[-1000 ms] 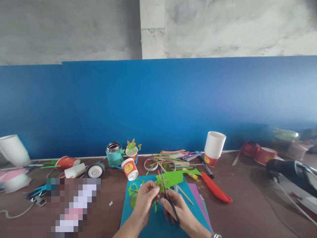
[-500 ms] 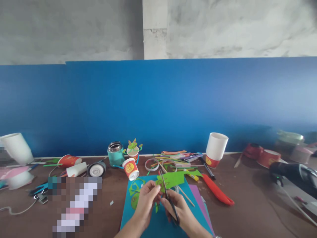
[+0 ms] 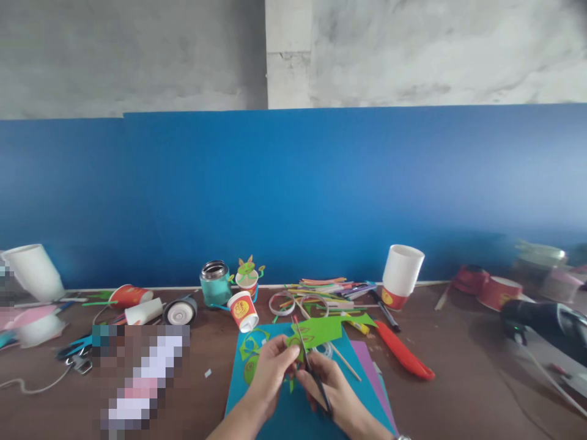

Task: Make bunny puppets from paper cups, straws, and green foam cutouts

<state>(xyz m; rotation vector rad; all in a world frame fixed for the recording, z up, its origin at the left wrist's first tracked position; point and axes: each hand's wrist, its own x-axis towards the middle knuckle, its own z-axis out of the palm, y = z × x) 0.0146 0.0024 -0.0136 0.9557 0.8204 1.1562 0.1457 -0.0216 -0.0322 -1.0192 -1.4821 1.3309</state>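
Observation:
Over a blue sheet [image 3: 275,421] on the brown table, my left hand [image 3: 275,366] pinches a green paper [image 3: 325,330] that has drawn outlines on it. My right hand [image 3: 332,388] is closed round black-handled scissors [image 3: 318,388], whose blades point up and away across the paper's left part. A green cut-out [image 3: 250,369] and a curly green scrap [image 3: 250,345] lie on the sheet, left of my left hand. Beside my right hand are a roll of clear tape [image 3: 326,350] and a thin wooden stick [image 3: 346,362].
Paper cups [image 3: 243,310], a teal jar [image 3: 215,286] and coloured sticks and pens [image 3: 321,290] stand or lie along the blue partition. To the right are a tall cup stack [image 3: 402,275], a red pouch [image 3: 403,351] and a black device [image 3: 543,324]. Clips [image 3: 79,360] lie left.
The scissor blades have shifted slightly left against the green paper, and both hands have moved only a little. The view has shifted very slightly.

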